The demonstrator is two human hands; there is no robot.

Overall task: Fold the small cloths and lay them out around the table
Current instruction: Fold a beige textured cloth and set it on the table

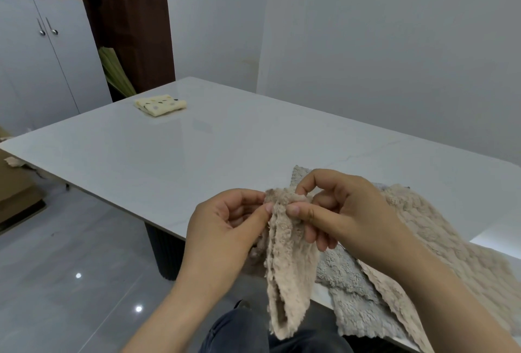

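A beige fleecy cloth [284, 262] hangs off the near corner of the white table [197, 149]. My left hand [228, 223] pinches its top edge between thumb and fingers. My right hand [338, 211] pinches the same edge just to the right, thumb in front. Under my right arm lie a grey fleecy cloth [346, 273] and another beige cloth [439, 228], both spread loosely over the table's near edge. A folded yellow cloth with dark dots [160, 104] lies flat at the far left corner of the table.
A white cupboard [42, 51] and a dark wooden door frame [132, 22] stand beyond the table's far left. Cardboard boxes [14, 183] sit on the grey floor at the left. A white wall runs along the table's right side. My knees [253, 333] are below the table edge.
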